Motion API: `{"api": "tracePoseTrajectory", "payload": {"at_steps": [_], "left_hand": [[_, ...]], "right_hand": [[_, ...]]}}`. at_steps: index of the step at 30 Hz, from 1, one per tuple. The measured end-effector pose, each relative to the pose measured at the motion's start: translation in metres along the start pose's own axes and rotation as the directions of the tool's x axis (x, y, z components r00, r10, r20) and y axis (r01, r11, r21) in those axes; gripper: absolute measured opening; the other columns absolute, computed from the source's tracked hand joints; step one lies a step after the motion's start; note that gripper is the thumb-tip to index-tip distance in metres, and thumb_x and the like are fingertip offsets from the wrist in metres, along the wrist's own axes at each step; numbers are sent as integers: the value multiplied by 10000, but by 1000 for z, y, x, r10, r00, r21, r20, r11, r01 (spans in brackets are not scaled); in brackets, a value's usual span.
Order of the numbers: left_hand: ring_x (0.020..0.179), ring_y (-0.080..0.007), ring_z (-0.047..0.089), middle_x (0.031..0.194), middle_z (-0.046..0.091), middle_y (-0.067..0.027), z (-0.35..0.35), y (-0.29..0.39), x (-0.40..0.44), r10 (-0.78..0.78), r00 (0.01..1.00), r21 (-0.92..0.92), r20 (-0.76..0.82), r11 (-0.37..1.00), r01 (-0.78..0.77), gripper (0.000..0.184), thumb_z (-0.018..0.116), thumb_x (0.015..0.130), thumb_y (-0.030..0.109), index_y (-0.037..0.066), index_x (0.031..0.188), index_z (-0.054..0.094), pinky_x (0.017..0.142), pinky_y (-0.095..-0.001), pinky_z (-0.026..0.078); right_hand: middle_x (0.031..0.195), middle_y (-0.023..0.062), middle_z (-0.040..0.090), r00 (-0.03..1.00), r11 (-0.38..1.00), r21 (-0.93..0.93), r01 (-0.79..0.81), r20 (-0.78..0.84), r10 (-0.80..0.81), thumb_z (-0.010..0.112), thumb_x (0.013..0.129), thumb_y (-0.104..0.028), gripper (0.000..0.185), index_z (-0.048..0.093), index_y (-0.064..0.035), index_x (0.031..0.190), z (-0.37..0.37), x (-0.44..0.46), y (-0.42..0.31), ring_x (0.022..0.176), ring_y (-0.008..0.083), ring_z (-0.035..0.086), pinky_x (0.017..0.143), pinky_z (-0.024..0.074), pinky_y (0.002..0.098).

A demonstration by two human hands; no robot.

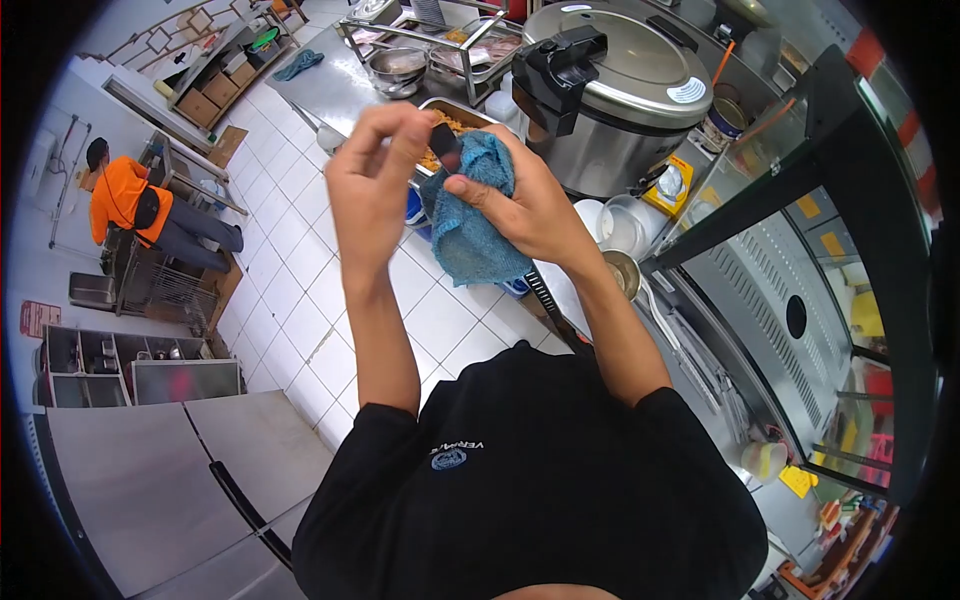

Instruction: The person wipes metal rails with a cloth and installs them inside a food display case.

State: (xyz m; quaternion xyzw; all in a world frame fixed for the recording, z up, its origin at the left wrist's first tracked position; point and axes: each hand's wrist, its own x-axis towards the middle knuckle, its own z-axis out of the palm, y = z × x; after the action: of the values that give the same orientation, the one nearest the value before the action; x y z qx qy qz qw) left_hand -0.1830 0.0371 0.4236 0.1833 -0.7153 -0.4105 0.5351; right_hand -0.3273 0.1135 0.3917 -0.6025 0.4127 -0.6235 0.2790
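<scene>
My right hand (pixel 540 210) is wrapped round a bunched blue cloth (pixel 478 245), with the thumb pressed on its front. A small dark, flat piece (pixel 445 146) sticks out of the top of the cloth; its lower part is hidden, so its kind is unclear. Beside it, my left hand (pixel 375 165) is raised with thumb and fingertips pinched together, at the upper edge of that piece. Whether the left fingertips grip it cannot be made out. Behind both hands, a metal tray of orange-brown shredded food (pixel 456 122) is partly covered from view.
A large lidded steel cooker (pixel 625 90) stands just beyond my right hand. Metal bowls (pixel 397 66) and a rack sit on the steel counter (pixel 325 85). To the right is a glass-sided cabinet (pixel 760 290). A person in an orange top (pixel 125 195) works at far left.
</scene>
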Motion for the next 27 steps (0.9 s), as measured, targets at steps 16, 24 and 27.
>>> {"api": "tracePoseTrajectory", "payload": {"at_steps": [16,24,27], "left_hand": [[521,-164,526,574,520,-60,69,-97,-170,-427,888,-63,169,895,443,498,419,1018,415,-3,771,532,513,-302,412],[465,-187,504,544,501,-67,56,-67,-155,-380,915,193,134,916,352,505,393,1027,410,10,754,532,475,-328,379],[464,-195,506,540,496,-72,44,-72,-171,-395,903,258,167,902,347,501,394,1028,405,7,758,532,475,-330,383]], "right_hand": [[820,-1,610,904,981,189,34,-424,50,647,939,-291,284,563,-21,965,-18,12,5,749,61,560,700,461,221],[778,-39,552,835,979,195,53,-546,64,613,958,-338,303,551,-44,922,-41,19,3,687,41,467,642,406,212],[722,-49,547,739,992,-101,77,-662,-125,578,977,-353,302,580,-103,807,-58,38,-10,624,25,461,557,370,184]]}}
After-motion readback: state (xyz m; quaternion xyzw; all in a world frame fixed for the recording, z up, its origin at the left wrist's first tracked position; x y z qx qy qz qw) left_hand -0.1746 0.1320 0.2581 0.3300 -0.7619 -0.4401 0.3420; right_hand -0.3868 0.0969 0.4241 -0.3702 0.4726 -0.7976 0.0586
